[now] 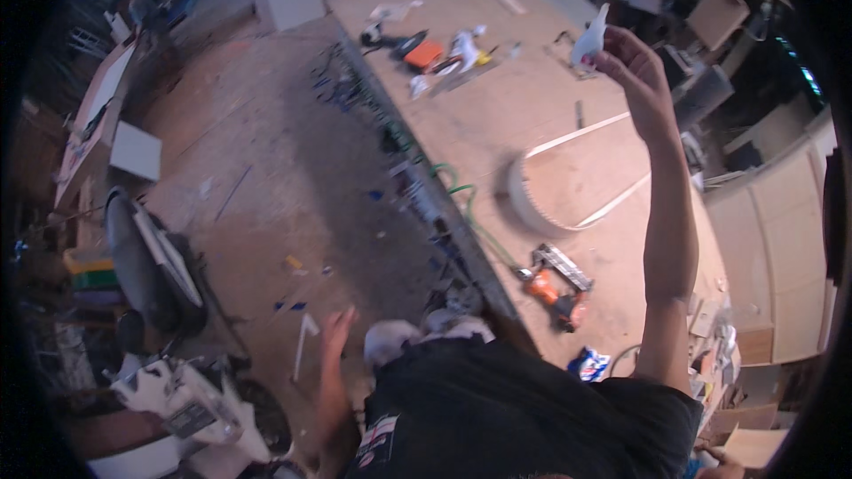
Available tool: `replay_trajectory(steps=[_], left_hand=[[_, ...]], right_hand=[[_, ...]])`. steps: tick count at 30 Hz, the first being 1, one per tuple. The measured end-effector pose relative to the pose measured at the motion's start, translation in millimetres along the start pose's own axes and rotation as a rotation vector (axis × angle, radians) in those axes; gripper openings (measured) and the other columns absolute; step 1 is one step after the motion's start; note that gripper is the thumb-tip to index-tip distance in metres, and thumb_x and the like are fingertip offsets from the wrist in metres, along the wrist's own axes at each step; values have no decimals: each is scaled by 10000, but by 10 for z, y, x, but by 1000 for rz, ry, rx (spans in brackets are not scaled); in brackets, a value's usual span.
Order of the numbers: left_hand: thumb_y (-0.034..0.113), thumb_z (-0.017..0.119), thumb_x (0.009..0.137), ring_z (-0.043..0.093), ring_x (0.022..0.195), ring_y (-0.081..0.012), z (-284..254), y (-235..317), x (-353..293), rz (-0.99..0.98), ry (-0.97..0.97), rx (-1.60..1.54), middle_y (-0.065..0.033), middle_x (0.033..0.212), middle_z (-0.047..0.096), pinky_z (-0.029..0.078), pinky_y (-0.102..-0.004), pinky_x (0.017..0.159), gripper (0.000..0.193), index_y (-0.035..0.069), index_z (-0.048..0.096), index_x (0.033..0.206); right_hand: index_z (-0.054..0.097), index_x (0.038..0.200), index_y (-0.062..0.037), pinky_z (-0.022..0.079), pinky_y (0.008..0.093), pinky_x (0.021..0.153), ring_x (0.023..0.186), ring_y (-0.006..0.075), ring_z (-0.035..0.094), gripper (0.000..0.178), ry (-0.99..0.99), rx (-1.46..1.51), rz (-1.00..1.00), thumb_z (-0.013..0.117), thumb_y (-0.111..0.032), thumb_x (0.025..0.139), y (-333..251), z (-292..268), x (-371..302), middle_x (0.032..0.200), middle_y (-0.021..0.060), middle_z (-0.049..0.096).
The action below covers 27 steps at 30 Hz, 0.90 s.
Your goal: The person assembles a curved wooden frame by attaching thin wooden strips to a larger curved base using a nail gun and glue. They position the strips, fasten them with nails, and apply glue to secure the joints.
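My right hand [632,62] is raised over the far right part of the workbench [497,115]. Its fingers are closed around a small white squeeze bottle [590,43] with a pointed tip, held tip upward. Low at my left side hangs my left hand [337,328], away from the bench; its fingers look stretched out and nothing shows in them. Below my right forearm, a curved wooden frame [532,191] with a rounded end lies on the bench. Nearer to me rests an orange nail gun [555,288], joined to a green air hose [484,235].
An orange tool [423,54] lies among rags and small items at the bench's far left. A blue and white packet [588,364] sits near my body. To the left stand a motorbike [146,257] and another table [93,115]. Offcuts crowd the right side; scraps litter the floor.
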State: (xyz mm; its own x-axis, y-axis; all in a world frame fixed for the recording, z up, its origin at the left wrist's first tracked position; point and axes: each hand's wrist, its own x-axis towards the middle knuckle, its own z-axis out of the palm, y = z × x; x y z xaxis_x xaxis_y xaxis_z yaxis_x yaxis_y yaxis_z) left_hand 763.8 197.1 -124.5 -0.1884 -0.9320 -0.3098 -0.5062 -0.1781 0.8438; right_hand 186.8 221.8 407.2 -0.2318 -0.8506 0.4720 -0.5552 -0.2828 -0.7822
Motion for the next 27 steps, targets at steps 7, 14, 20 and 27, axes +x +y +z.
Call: replay_trajectory(steps=[7,14,20,27], left_hand=[[160,761,943,670,991,-154,-41,3434,1318,544,-362,-223,-89,1154,710,552,-325,859,347,-6,670,1233],[4,778,901,682,895,-94,-329,5332,2493,935,-559,-467,-37,1048,752,560,-255,842,322,-5,735,1220],[32,795,896,700,830,-98,-356,5137,3163,718,-631,-524,-61,959,767,548,-251,763,238,-19,751,1125],[37,808,873,693,822,-109,157,4717,3705,645,-646,-318,-71,953,732,541,-270,725,186,-3,742,1043]], right_hand=[[677,1205,55,574,354,914,984,201,731,340,-86,67,212,768,-102,918,810,1856,119,1078,130,755],[730,1191,-57,568,389,882,955,273,752,328,-107,-335,82,771,-115,870,645,2436,1132,1008,138,776],[743,1103,-34,577,391,804,905,285,753,255,-16,-394,226,796,-167,891,1155,2726,1298,955,151,767],[735,1196,-22,576,346,763,865,222,747,245,338,-181,641,659,-44,964,2647,2260,917,949,160,761]])
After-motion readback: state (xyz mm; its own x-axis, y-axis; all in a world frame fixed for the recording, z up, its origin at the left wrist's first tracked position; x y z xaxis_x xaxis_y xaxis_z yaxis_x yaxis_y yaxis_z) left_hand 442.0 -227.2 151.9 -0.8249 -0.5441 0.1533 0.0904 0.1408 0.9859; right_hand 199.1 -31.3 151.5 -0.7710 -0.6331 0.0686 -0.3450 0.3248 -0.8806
